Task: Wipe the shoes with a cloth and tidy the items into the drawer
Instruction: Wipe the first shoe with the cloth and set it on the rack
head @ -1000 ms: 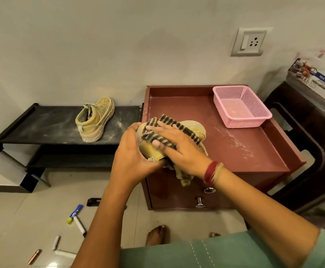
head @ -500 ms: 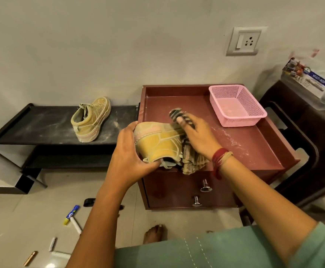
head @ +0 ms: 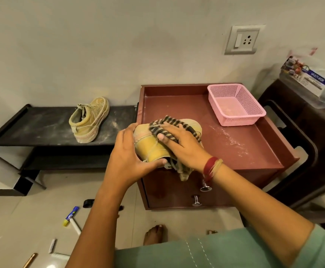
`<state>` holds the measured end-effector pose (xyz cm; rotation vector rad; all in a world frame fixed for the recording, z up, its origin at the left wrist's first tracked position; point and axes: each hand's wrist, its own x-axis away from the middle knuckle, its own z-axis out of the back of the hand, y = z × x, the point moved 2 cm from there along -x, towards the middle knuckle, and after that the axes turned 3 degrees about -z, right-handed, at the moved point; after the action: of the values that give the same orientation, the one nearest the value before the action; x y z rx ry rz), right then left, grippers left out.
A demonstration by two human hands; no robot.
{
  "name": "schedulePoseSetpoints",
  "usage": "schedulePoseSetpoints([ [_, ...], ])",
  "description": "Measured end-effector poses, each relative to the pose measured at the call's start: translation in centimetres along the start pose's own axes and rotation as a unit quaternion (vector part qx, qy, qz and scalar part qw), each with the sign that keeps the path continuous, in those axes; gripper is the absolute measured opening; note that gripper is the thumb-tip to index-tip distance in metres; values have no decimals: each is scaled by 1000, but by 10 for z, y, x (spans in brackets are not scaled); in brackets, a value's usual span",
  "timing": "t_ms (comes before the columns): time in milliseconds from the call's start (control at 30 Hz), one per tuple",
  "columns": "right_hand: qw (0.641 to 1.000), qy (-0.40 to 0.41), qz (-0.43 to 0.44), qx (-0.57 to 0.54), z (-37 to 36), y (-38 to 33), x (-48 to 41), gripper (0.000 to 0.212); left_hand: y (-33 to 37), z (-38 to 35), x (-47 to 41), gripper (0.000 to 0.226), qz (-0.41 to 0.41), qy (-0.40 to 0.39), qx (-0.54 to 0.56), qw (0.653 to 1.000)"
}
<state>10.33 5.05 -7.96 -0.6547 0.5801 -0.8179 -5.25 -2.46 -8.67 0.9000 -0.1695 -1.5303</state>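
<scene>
My left hand [head: 130, 155] grips the heel end of a yellow shoe [head: 150, 149], holding it over the front left corner of the red-brown drawer cabinet [head: 235, 151]. My right hand [head: 183, 146] presses a black-and-tan striped cloth [head: 169, 126] flat against the shoe's side, fingers spread over it. Part of the cloth hangs below my wrist. A second, dusty tan shoe [head: 89, 118] stands on the black low shelf [head: 32, 128] to the left. The cabinet's drawers are closed, with two metal knobs [head: 205, 187] showing.
A pink mesh basket [head: 235, 105] sits at the cabinet top's back right. Markers [head: 70, 217], a pen and small items lie on the tiled floor at lower left. A dark chair [head: 302, 151] with a box stands to the right. My bare foot [head: 155, 235] is below the cabinet.
My right hand with the cloth slid from the shoe's toe end back over its side toward the heel. My left hand kept its hold on the shoe.
</scene>
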Motion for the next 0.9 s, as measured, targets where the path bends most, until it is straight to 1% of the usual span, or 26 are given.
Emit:
schedulePoseSetpoints([
  [33,1000,-7,5,-3,1,-1,1,43,-1,0,0,117,0,-1,1,1000],
  [67,1000,-1,-6,25,3,3,-2,43,-1,0,-1,116,0,-2,-1,1000],
  [133,992,25,-54,113,11,12,-7,46,-1,-1,0,117,2,-5,-11,1000],
  [167,990,27,-65,125,13,13,-7,45,-1,-1,0,117,1,-5,-15,1000],
  [267,999,13,-33,26,12,5,1,41,-2,-1,0,115,1,-4,-20,1000],
  [300,999,15,-35,38,11,6,3,43,-3,0,0,114,0,-5,-22,1000],
  [333,995,23,-51,83,12,12,2,46,-3,1,-1,113,-2,-8,-22,1000],
  [367,989,33,-86,119,15,21,-1,48,-3,1,-1,113,-1,-9,-21,1000],
  [400,985,46,-124,109,19,29,-4,47,-2,1,-1,113,2,-10,-19,1000],
  [433,984,72,-162,33,25,35,-7,43,-2,2,-1,113,6,-9,-17,1000],
  [467,973,109,-190,-75,32,36,-8,38,-1,2,-2,114,9,-10,-14,1000],
  [500,954,153,-206,-154,39,38,-8,34,-1,2,-2,115,12,-11,-11,1000],
  [533,941,192,-210,-181,44,39,-6,32,-2,2,-2,116,15,-13,-9,1000],
  [567,942,213,-209,-155,46,40,-4,34,-2,2,-2,118,16,-14,-8,1000],
  [600,951,209,-203,-100,45,39,-3,36,-2,2,-2,119,14,-16,-8,1000],
  [633,964,189,-185,-40,41,37,-3,38,-1,1,-2,120,11,-18,-12,1000],
  [700,986,103,-120,46,23,29,-4,41,1,-1,-1,120,1,-20,-29,999],
  [767,997,16,-33,66,8,21,-4,43,1,-3,-1,116,-8,-16,-48,999],
  [800,998,-7,-9,58,7,17,-4,43,1,-3,-1,115,-7,-17,-50,999],
  [833,998,-11,-4,58,11,19,-5,44,0,-3,-1,115,-5,-18,-47,999],
  [900,992,17,-39,121,19,27,-8,46,0,-2,-2,118,-5,-24,-40,999],
])
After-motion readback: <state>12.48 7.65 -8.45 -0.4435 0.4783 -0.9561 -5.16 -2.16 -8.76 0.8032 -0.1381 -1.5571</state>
